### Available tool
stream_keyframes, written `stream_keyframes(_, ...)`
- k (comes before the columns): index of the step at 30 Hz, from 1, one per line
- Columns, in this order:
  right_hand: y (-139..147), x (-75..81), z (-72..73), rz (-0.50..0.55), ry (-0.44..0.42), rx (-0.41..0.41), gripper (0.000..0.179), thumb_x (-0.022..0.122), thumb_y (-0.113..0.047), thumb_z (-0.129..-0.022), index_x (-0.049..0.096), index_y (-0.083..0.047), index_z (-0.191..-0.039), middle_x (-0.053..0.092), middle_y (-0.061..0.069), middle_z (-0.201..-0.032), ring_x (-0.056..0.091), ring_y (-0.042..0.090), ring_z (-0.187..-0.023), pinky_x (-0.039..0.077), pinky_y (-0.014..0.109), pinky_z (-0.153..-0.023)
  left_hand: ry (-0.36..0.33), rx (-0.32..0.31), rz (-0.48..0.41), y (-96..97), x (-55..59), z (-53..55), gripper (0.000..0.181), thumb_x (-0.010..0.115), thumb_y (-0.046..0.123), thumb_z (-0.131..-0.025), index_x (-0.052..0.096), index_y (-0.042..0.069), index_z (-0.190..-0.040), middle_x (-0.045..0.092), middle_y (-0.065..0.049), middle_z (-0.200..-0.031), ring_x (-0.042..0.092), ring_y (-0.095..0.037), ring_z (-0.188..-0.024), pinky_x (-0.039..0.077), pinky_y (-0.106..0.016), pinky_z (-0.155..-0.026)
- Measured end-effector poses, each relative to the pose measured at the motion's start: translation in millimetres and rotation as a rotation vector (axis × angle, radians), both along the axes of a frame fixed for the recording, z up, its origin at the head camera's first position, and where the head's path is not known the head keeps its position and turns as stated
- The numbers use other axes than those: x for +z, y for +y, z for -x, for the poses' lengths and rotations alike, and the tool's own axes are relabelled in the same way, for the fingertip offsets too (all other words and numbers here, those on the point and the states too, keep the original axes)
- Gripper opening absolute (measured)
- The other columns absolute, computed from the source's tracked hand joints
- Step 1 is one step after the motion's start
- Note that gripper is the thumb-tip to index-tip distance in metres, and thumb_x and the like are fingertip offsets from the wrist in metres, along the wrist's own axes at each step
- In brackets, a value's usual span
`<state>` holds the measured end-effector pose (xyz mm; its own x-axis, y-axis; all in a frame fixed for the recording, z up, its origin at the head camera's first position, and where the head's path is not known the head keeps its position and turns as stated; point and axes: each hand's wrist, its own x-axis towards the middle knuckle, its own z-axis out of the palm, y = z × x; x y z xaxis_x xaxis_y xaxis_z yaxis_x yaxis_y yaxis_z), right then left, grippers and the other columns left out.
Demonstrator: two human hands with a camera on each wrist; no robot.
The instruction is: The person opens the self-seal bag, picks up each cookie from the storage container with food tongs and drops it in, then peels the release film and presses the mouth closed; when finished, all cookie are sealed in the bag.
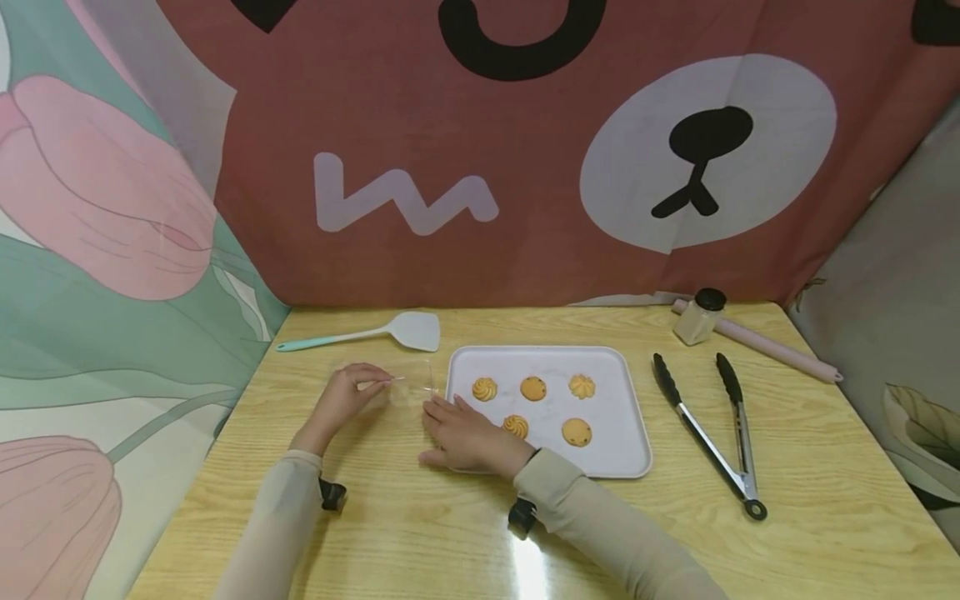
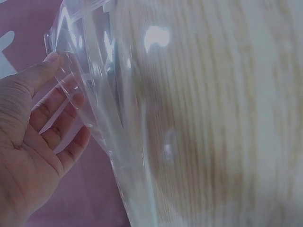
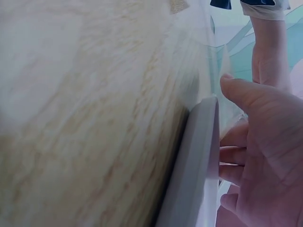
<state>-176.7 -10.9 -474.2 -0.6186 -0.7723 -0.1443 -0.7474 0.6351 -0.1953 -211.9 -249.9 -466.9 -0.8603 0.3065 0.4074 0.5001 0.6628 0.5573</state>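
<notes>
A clear plastic bag (image 1: 411, 385) is held up just left of the tray; the left wrist view shows its glossy, creased film (image 2: 102, 94). My left hand (image 1: 348, 396) pinches the bag's edge, thumb on one side and fingers (image 2: 71, 146) seen through the film. Over the left rim of the white tray (image 1: 617, 375) lies my right hand (image 1: 468, 433), its fingertips beside the bag's right edge. In the right wrist view that hand's thumb (image 3: 239, 90) stands apart from its fingers; whether it touches the film I cannot tell. Several cookies (image 1: 533, 387) sit on the tray.
A spatula (image 1: 415, 331) with a mint handle lies behind the bag. Right of the tray, black-tipped tongs (image 1: 708, 446) lie spread apart. A black-lidded jar (image 1: 699, 318) stands at the back right by a pink rolling pin (image 1: 780, 350). A printed cloth (image 1: 525, 267) hangs behind the table.
</notes>
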Motion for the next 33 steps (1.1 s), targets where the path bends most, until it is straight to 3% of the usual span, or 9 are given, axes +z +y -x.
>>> stream_keyframes(7,8.0,5.6,0.4,0.111,0.0,-0.012,0.067,0.044,-0.05,-0.097,0.035,-0.005,-0.145,0.024,0.013,-0.154,0.016,0.026,-0.143,0.012,0.044,-0.116,-0.029,0.015,0.002,-0.2,-2.4,-0.1,0.009,0.074,0.003,-0.08,0.075,0.005,-0.089,0.071,-0.01,-0.09,0.064,-0.03,-0.089,0.05,-0.046,-0.085)
stream_keyframes(15,36.4,9.9,8.4,0.206,0.073,-0.047,0.066,0.049,-0.046,-0.096,0.037,0.001,-0.143,0.034,0.018,-0.148,0.026,0.03,-0.14,0.024,0.045,-0.114,-0.085,0.013,-0.003,0.8,-2.1,-1.0,0.01,0.073,0.005,-0.081,0.075,0.004,-0.091,0.071,-0.01,-0.092,0.063,-0.03,-0.091,0.049,-0.047,-0.087)
stream_keyframes(23,84.4,12.0,11.5,0.32,-0.052,-0.224,0.066,0.047,-0.045,-0.098,0.033,-0.001,-0.145,0.027,0.016,-0.152,0.019,0.028,-0.142,0.015,0.042,-0.116,-0.086,0.005,0.0,2.8,-0.9,-0.1,0.01,0.073,0.005,-0.081,0.075,0.004,-0.091,0.071,-0.009,-0.092,0.063,-0.03,-0.091,0.049,-0.047,-0.087)
stream_keyframes(33,148.9,5.4,11.9,0.472,-0.017,-0.428,0.066,0.05,-0.042,-0.097,0.034,0.0,-0.144,0.031,0.02,-0.149,0.025,0.035,-0.139,0.027,0.052,-0.11,-0.067,0.013,0.023,2.4,-2.6,-0.9,0.01,0.073,0.003,-0.081,0.075,0.002,-0.091,0.071,-0.01,-0.091,0.063,-0.03,-0.091,0.048,-0.048,-0.088)
